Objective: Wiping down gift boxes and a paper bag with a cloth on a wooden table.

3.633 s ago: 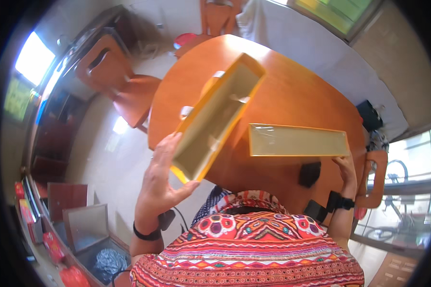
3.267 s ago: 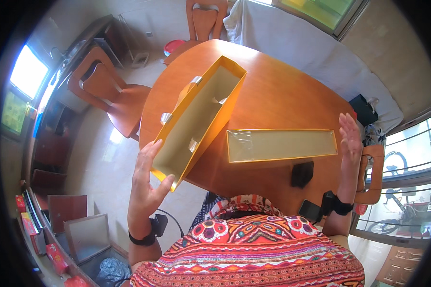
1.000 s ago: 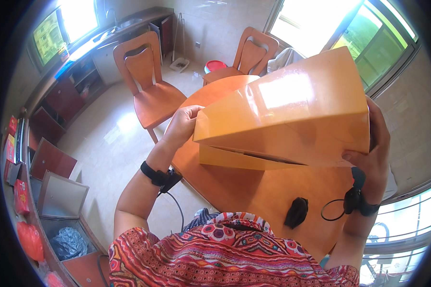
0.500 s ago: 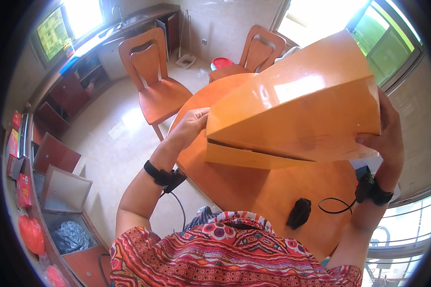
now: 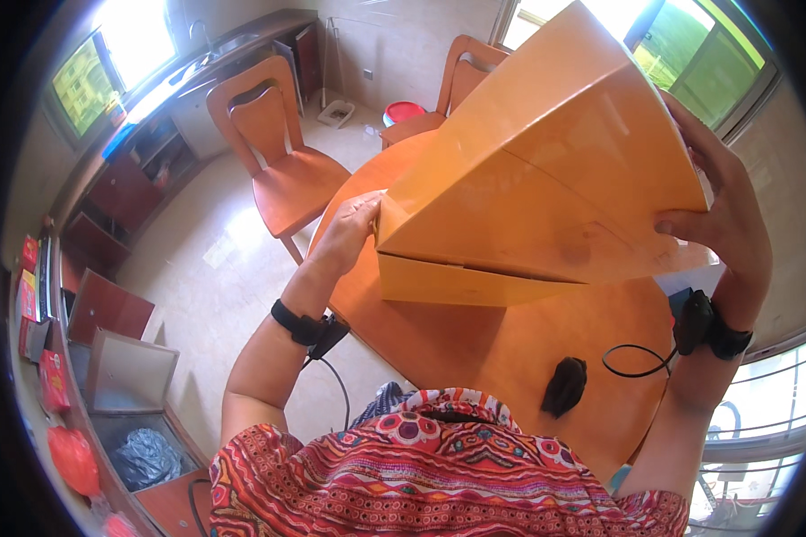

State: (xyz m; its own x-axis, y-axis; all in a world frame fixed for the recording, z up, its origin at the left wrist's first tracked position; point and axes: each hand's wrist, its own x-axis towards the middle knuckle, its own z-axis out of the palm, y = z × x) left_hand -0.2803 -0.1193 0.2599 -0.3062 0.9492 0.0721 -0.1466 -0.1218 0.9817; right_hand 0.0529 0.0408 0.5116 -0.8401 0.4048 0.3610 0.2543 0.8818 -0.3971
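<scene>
A large, glossy orange-yellow cardboard box (image 5: 439, 288) is at the far part of the round wooden table, its lid (image 5: 537, 192) tilted with the right end high. A narrow dark gap shows between lid and lower part at the front. At the left end my left hand (image 5: 354, 233) has its fingers closed on the box's corner, the fingertips partly hidden. My right hand (image 5: 721, 197) grips the lid's raised right end, thumb on the front face and fingers round the far side. What lies inside the box is hidden.
A small black cloth-like item (image 5: 564, 387) and a black cable (image 5: 631, 371) lie on the table (image 5: 475, 349). Wooden chairs (image 5: 282, 170) stand beyond it. Along the left wall runs a counter with open cabinet doors (image 5: 130, 371). Black straps circle both my wrists.
The lid's right end has risen and tipped up more steeply, with my right hand moving up and slightly right. My left hand stays at the left corner. The view has shifted a little.
</scene>
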